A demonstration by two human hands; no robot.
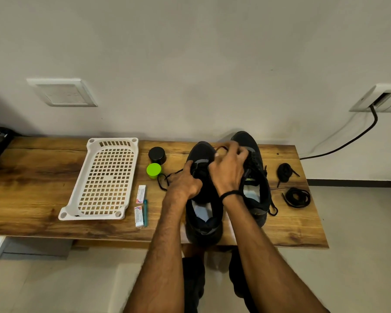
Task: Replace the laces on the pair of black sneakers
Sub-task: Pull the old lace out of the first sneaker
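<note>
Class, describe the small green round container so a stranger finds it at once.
Find the white perforated tray on the wooden table. Between it and the black sneakers stand two round tubs. Nearer you is the bright green container; the black jar is behind.

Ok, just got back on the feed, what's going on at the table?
A person is working on the left black sneaker on the wooden table. The left hand grips its side; the right hand pinches its lace near the toe. The right sneaker stands beside it, laced, with two coiled black laces to its right.
</note>
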